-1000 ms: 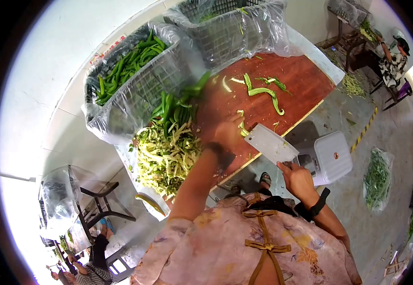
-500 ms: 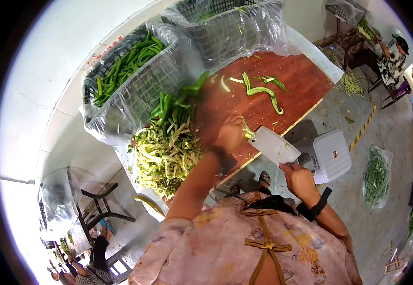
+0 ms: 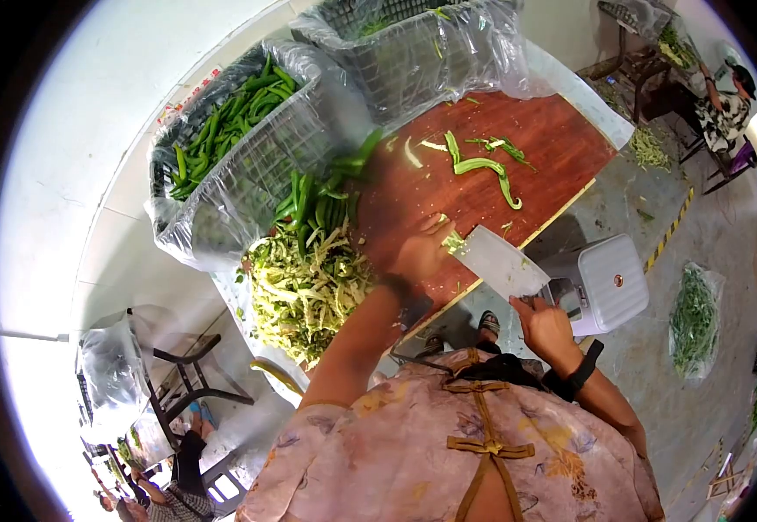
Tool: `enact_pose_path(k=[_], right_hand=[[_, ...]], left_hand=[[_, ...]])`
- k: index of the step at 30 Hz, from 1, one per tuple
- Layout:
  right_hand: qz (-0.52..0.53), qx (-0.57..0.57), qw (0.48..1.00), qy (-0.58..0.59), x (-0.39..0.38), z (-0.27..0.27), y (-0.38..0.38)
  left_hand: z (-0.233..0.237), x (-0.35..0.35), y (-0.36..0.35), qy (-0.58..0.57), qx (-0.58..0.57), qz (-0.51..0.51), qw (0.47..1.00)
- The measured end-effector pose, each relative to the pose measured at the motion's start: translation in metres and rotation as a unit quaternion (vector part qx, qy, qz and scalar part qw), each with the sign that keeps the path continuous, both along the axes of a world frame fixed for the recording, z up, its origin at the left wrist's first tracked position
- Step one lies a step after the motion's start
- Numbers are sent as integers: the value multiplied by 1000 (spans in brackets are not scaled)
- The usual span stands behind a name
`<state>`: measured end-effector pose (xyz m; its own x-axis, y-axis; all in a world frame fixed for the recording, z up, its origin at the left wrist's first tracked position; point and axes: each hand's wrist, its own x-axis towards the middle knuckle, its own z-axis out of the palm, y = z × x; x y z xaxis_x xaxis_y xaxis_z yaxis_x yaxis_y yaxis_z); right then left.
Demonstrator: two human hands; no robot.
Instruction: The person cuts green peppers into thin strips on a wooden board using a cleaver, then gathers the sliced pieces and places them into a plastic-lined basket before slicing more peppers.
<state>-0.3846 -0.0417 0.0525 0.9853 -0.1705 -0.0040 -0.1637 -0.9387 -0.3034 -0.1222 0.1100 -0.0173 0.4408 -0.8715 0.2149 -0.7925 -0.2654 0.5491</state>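
Note:
In my right hand point(image 3: 545, 329) is the handle of a cleaver point(image 3: 505, 263), its broad blade angled over the front edge of the red-brown cutting board point(image 3: 561, 143). My left hand point(image 3: 424, 250), slightly blurred, is closed on a green pepper against the board beside the blade; most of that pepper is hidden. Small chopped pieces point(image 3: 455, 242) lie between my left fingers and the blade tip. Farther back on the board are split green pepper strips point(image 3: 487, 165). To the left are whole green peppers point(image 3: 313, 204) and a heap of cut pieces point(image 3: 304, 287).
A plastic-lined crate point(image 3: 231, 191) of green peppers stands back left, with another lined crate point(image 3: 448, 74) behind the board. A lidded pale bin point(image 3: 613, 283) stands right of the cleaver. A bag of greens point(image 3: 694, 322) lies on the floor. Other people sit far right and lower left.
The green piece at the blade tip now appears as small chopped bits. The cleaver has shifted slightly up and left; both hands stay in nearly the same places.

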Motion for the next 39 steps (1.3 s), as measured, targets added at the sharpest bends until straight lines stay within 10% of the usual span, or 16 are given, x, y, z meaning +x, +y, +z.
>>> enact_pose_path(k=[12, 15, 20, 24, 26, 39], right_hand=[[14, 12, 999, 33, 13, -2, 2], [23, 10, 999, 23, 28, -15, 3], [9, 47, 999, 18, 19, 0, 9], [-12, 33, 998, -50, 28, -29, 13], [-23, 27, 999, -36, 36, -27, 15], [-38, 79, 995, -47, 3, -12, 19]], left_hand=[[-17, 7, -2, 33, -72, 21, 997], [-68, 19, -10, 366, -127, 39, 921], [-3, 5, -4, 15, -57, 23, 998], [-46, 16, -9, 314, -94, 35, 944], [-9, 6, -3, 9, -75, 14, 997], [17, 2, 8, -24, -101, -18, 994]])
